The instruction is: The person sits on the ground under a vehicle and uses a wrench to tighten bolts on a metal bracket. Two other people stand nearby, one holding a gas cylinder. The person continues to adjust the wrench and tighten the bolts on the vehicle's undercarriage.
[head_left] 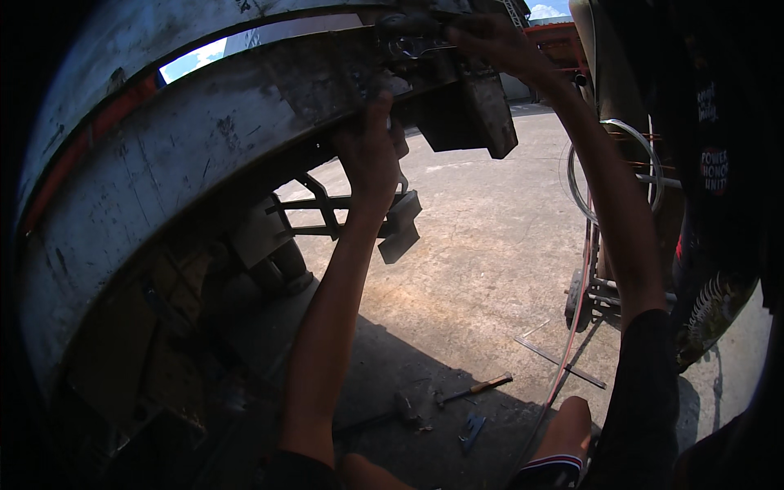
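My right hand (496, 47) is raised at the top and closed on the handle of a shiny metal wrench (412, 47). The wrench's head points left, against dark fittings on a long, worn grey steel beam (220, 122). My left hand (369, 155) reaches up to the beam's lower edge, thumb upward on it. Its fingers curl behind and are mostly hidden, so what they grip is unclear. A small metal end (403, 183) shows beside that hand. Right of it, a dark box-shaped steel bracket (465, 118) hangs from the beam.
On the concrete lie a wooden-handled hammer (482, 389), a blue tool (471, 433) and a metal bar (563, 363). A red hose (563, 371) runs past them. A person in dark clothing (714, 163) stands close at right, near a wire coil (578, 175) and a tall cylinder (604, 65).
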Motion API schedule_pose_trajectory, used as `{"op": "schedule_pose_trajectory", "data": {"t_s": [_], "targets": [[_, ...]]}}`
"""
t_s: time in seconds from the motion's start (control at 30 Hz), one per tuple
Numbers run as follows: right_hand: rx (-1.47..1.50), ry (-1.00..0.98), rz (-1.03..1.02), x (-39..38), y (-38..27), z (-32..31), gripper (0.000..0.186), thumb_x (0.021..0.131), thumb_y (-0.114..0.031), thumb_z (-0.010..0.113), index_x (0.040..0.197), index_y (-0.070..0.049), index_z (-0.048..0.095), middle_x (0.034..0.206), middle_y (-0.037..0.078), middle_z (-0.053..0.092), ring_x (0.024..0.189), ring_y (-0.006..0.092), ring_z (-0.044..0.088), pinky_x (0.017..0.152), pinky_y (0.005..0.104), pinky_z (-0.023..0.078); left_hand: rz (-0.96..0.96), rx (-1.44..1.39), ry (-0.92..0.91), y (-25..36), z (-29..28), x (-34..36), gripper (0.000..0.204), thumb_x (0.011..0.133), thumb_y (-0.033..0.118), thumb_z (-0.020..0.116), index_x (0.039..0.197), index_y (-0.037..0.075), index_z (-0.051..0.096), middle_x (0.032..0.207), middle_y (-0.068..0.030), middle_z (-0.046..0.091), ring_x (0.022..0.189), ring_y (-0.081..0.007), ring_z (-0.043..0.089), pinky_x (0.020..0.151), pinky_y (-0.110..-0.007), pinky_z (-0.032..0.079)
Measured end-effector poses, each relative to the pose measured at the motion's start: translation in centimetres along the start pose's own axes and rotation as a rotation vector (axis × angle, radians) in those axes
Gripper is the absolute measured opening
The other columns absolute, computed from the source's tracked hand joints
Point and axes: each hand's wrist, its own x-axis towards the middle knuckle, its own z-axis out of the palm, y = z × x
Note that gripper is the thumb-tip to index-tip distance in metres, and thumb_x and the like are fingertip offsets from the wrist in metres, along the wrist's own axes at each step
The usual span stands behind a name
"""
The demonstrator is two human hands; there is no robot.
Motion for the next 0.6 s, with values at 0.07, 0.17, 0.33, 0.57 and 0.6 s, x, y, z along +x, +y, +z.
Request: {"op": "schedule_pose_trajectory", "data": {"t_s": [0.07, 0.17, 0.33, 0.57, 0.6], "targets": [[0.054, 0.016, -0.04, -0.3, 0.4, 0.0, 0.053, 0.09, -0.05, 0.065, 0.116, -0.004, 0.067, 0.09, 0.01, 0.068, 0.083, 0.0157, 0.064, 0.073, 0.0295, 0.049, -0.01, -0.001, -0.001, -0.2, 0.2, 0.1, 0.023, 0.085, 0.025, 0.07, 0.078, 0.009, 0.055, 0.059, -0.0011, 0.049, 0.045, -0.0067, 0.042, 0.04, -0.023, 0.03], [0.124, 0.027, 0.017, -2.3, -0.5, 1.7, 0.057, 0.09, -0.053, 0.063, 0.116, -0.003, 0.066, 0.087, 0.007, 0.067, 0.079, 0.0131, 0.063, 0.071, 0.0278, 0.048, -0.013, 0.049, 0.016, -0.3, -0.6, 0.1, 0.024, 0.085, 0.026, 0.07, 0.078, 0.009, 0.055, 0.059, -0.0011, 0.049, 0.045, -0.0068, 0.043, 0.04, -0.023, 0.031], [0.167, 0.178, 0.04, -4.3, -0.9, 2.4, 0.052, 0.089, -0.05, 0.066, 0.112, -0.002, 0.067, 0.092, 0.007, 0.068, 0.083, 0.0126, 0.063, 0.076, 0.0282, 0.049, -0.017, 0.035, -0.004, -0.3, 0.2, 0.3, 0.025, 0.086, 0.028, 0.07, 0.079, 0.009, 0.055, 0.06, -0.0016, 0.049, 0.046, -0.0079, 0.046, 0.04, -0.022, 0.033], [0.165, 0.213, -0.044, -3.9, -1.0, 3.6, 0.044, 0.093, -0.042, 0.064, 0.106, -0.001, 0.069, 0.087, 0.007, 0.069, 0.08, 0.0118, 0.063, 0.07, 0.0277, 0.046, -0.03, 0.06, 0.02, -0.5, -0.6, 0.4, 0.026, 0.085, 0.028, 0.072, 0.083, 0.007, 0.057, 0.063, -0.0033, 0.054, 0.049, -0.0094, 0.05, 0.042, -0.022, 0.036], [0.14, 0.24, -0.042, -4.5, -1.2, 4.4, 0.044, 0.093, -0.042, 0.064, 0.106, -0.001, 0.069, 0.085, 0.008, 0.069, 0.079, 0.0116, 0.063, 0.069, 0.0279, 0.047, -0.036, 0.08, 0.049, -0.6, -0.6, 0.3, 0.026, 0.084, 0.029, 0.072, 0.083, 0.007, 0.057, 0.064, -0.0035, 0.055, 0.049, -0.0095, 0.051, 0.043, -0.022, 0.037]]}}
